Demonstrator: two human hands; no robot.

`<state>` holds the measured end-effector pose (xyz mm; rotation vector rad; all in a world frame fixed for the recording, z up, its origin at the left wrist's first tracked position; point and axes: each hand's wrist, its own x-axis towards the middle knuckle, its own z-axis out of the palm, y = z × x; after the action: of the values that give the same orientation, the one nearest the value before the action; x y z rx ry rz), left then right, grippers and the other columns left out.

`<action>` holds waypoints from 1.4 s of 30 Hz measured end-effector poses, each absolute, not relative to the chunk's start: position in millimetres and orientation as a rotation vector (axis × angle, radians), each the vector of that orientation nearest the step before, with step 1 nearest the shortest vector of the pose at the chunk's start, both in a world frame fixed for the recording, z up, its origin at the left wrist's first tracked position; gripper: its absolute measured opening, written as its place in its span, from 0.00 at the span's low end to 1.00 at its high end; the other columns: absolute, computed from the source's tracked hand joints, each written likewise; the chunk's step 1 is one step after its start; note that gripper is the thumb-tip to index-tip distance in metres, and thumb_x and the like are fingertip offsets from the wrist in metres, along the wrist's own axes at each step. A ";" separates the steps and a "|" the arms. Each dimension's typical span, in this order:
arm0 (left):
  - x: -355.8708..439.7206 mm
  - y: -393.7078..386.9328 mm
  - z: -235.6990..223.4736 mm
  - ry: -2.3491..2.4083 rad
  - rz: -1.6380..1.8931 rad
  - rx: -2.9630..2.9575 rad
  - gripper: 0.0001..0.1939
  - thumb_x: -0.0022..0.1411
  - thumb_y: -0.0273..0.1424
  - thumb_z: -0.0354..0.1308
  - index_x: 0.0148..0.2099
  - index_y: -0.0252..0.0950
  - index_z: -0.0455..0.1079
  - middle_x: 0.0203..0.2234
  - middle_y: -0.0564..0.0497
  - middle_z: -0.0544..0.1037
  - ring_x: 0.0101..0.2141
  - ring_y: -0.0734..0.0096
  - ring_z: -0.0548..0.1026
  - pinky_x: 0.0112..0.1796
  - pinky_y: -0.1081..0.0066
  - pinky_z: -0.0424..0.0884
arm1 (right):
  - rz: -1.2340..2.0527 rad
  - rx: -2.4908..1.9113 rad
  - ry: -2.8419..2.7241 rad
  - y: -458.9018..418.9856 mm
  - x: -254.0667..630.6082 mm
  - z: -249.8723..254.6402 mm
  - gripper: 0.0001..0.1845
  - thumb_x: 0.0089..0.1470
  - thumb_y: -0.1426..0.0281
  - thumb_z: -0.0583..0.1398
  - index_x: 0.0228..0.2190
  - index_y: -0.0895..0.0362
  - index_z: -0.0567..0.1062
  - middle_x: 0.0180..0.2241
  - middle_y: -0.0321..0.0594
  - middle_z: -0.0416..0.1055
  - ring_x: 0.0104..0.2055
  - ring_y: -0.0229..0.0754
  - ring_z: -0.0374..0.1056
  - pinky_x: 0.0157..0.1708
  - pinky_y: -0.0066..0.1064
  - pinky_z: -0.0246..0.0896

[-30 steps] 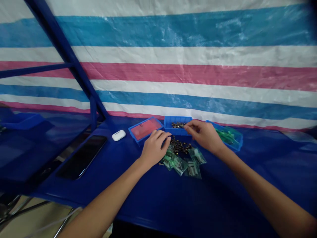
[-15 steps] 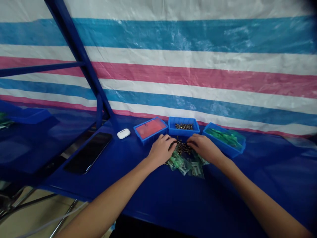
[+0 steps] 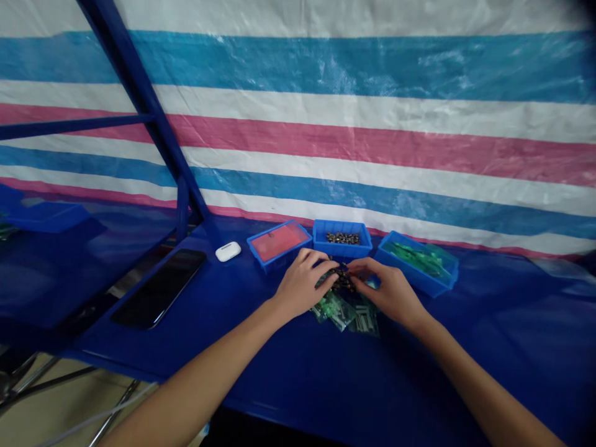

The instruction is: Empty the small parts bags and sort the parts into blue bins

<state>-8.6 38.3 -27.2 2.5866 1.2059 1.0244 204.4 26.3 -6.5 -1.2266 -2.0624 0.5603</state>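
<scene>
My left hand and my right hand curve over a loose heap of small brass-coloured screws, their fingertips nearly meeting on it. Whether either hand pinches any screws is hidden. Under and in front of the heap lie small green-tinted plastic bags. Behind my hands stand a blue bin with a red-pink bottom, a blue bin holding more screws, and, nearest my right hand, a blue bin of green-tinted bags.
A black smartphone and a white earbud case lie left on the blue table cover. A blue metal frame tube rises before a striped tarp. Another blue bin sits far left.
Both hands have moved closer together over the screw heap, now covering more of it. The view has shifted slightly, and the green bags are more hidden beneath my hands.
</scene>
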 end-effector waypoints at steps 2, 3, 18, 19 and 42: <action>-6.3 35.1 -25.1 1.064 1.026 2.593 0.12 0.67 0.35 0.53 0.50 0.40 0.71 0.43 0.49 0.74 0.48 0.63 0.66 0.51 0.61 0.66 | 0.638 -1.211 -2.001 20.1 202.7 -10.2 0.12 0.56 0.70 0.59 0.43 0.53 0.72 0.38 0.37 0.76 0.40 0.41 0.73 0.42 0.32 0.67; -5.0 33.9 -24.9 1.023 1.034 2.571 0.10 0.67 0.34 0.53 0.48 0.40 0.71 0.42 0.49 0.75 0.47 0.64 0.66 0.50 0.62 0.67 | 0.669 -1.199 -1.977 17.7 201.5 -11.2 0.12 0.56 0.69 0.59 0.43 0.53 0.72 0.39 0.37 0.76 0.41 0.41 0.73 0.42 0.33 0.67; -2.7 32.7 -28.6 0.835 1.164 2.494 0.08 0.64 0.33 0.58 0.44 0.38 0.72 0.37 0.49 0.78 0.42 0.64 0.70 0.42 0.64 0.70 | 0.947 -1.160 -1.763 8.3 191.3 -13.2 0.16 0.54 0.63 0.63 0.44 0.53 0.71 0.31 0.35 0.75 0.35 0.41 0.72 0.36 0.31 0.64; -2.4 32.2 -29.2 0.819 1.161 2.500 0.08 0.64 0.33 0.58 0.44 0.37 0.73 0.37 0.48 0.79 0.41 0.64 0.71 0.42 0.64 0.70 | 0.968 -1.168 -1.755 8.2 191.1 -14.0 0.17 0.53 0.62 0.64 0.43 0.53 0.71 0.30 0.34 0.75 0.34 0.40 0.71 0.35 0.31 0.64; -7.0 28.5 -21.0 1.010 1.278 2.521 0.19 0.65 0.35 0.56 0.59 0.44 0.67 0.44 0.49 0.74 0.44 0.66 0.69 0.45 0.65 0.70 | 1.170 -1.104 -1.726 7.6 186.5 1.0 0.15 0.60 0.58 0.56 0.33 0.57 0.73 0.29 0.36 0.69 0.30 0.36 0.63 0.30 0.27 0.58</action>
<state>-7.0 28.5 -21.0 2.5213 1.0097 1.2775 186.5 7.6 1.0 -1.1041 -1.7257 1.1704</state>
